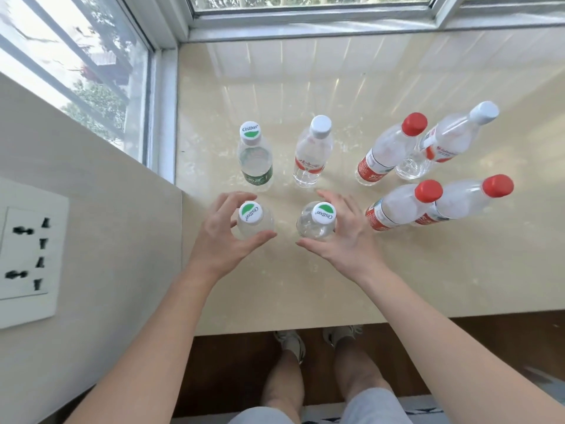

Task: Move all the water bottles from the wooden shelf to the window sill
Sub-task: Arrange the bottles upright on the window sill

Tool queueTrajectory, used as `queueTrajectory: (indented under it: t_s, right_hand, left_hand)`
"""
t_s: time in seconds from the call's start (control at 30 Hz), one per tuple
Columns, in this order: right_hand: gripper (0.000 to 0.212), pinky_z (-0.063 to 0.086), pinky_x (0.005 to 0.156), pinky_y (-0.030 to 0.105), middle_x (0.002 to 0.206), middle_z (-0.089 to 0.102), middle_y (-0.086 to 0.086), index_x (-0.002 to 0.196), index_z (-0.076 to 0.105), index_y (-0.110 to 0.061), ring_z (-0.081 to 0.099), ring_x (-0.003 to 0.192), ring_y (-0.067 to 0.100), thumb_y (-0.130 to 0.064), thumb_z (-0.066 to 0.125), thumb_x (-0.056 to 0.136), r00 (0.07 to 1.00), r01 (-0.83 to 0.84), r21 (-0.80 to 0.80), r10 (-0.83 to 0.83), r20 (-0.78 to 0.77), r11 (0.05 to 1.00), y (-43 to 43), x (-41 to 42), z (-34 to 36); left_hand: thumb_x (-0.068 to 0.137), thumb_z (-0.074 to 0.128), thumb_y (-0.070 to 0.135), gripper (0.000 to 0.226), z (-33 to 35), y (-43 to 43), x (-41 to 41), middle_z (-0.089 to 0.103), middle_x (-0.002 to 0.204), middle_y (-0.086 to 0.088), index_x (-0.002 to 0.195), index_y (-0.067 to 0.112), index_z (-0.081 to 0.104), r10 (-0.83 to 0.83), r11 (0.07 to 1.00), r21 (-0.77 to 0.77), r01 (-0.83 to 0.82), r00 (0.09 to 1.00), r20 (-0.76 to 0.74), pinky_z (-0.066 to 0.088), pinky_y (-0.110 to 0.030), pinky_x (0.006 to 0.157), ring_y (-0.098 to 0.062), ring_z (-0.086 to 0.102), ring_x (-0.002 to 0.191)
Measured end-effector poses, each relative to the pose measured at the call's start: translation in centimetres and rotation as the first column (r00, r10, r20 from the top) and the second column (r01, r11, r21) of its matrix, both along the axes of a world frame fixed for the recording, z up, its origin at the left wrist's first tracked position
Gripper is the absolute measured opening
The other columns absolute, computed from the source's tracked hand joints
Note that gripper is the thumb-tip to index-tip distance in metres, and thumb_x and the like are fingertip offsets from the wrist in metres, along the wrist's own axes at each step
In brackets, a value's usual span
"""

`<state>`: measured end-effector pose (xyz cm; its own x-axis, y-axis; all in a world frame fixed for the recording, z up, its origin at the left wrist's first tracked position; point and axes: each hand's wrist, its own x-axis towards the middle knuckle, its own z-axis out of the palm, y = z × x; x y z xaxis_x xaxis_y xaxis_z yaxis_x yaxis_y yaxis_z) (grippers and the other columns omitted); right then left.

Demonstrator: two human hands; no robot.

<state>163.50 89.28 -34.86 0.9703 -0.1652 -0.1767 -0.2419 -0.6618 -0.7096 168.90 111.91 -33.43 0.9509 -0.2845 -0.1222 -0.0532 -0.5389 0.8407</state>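
Facing wall, far left: beige wall (107, 194) with a white socket plate (27, 252); side window (76, 56) above it.
Left hand: the left hand (220, 237) has fingers and thumb curled round the near-left bottle (250, 221), which has a white cap with a green patch and stands upright on the window sill (305, 286) near its left edge.
Behind left hand: green-label bottle (255, 160), same kind of cap, upright on the sill, apart from the fingers.
Right hand: the right hand (345, 237) is wrapped round the near-right bottle (316, 221), same kind of cap, upright, just beside the near-left bottle with a gap between them.
Behind right hand: white-cap bottle (312, 154) with a red label, upright on the sill.
Right cluster, back pair: back red-cap bottle (385, 151) and tall white-cap bottle (452, 139), close together.
Right cluster, front pair: front red-cap bottle (397, 206) and far-right red-cap bottle (470, 200), side by side.
Below sill edge: bare legs (281, 384) and shoes (293, 344) on a dark floor (232, 362).
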Motion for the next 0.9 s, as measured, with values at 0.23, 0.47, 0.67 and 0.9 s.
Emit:
queueTrajectory:
  t_s: [0.23,0.47,0.67,0.9]
  right_hand:
    - [0.070,0.052,0.088,0.043,0.123,0.056,-0.010,0.130,0.053,-0.032,0.059,0.108,0.018,-0.038,0.085,0.068,1.000,-0.014,-0.019,0.014,0.005,1.000,0.1,-0.1,0.3]
    - [0.062,0.053,0.080,0.039,0.116,0.056,-0.013,0.122,0.054,-0.035,0.059,0.100,0.015,-0.043,0.082,0.067,1.000,0.011,-0.075,-0.012,-0.007,0.997,0.6,-0.2,0.7]
    - [0.077,0.052,0.087,0.038,0.124,0.055,-0.011,0.133,0.050,-0.034,0.058,0.111,0.017,-0.045,0.085,0.065,0.998,0.001,-0.068,-0.006,-0.070,0.998,0.5,0.0,0.7]
    - [0.109,0.048,0.097,0.040,0.134,0.046,-0.009,0.150,0.012,-0.055,0.050,0.121,0.016,-0.023,0.081,0.071,0.966,-0.045,-0.011,0.041,-0.254,0.999,-1.8,-1.2,3.0]
  left_hand:
    - [0.068,0.086,0.031,0.057,-0.1,0.5,-0.2,0.061,0.114,0.013,0.119,0.026,0.060,-0.005,1.000,-0.003,0.005,1.000,-0.027,0.057,-0.032,0.087,-0.006,0.058,0.110]
    - [0.069,0.086,0.031,0.058,-0.2,0.7,-0.7,0.061,0.116,0.014,0.121,0.027,0.059,-0.005,1.000,-0.008,0.005,0.999,-0.031,0.055,-0.034,0.090,-0.007,0.058,0.112]
    - [0.068,0.086,0.034,0.066,-0.2,0.7,-1.0,0.060,0.120,0.013,0.127,0.027,0.056,0.015,1.000,-0.016,-0.016,0.999,-0.051,0.052,-0.031,0.096,-0.003,0.056,0.115]
    - [0.061,0.090,0.039,0.094,0.9,2.1,-1.0,0.048,0.134,0.020,0.140,0.039,0.039,-0.047,0.998,0.030,0.053,0.984,-0.175,0.041,-0.027,0.102,0.004,0.043,0.128]
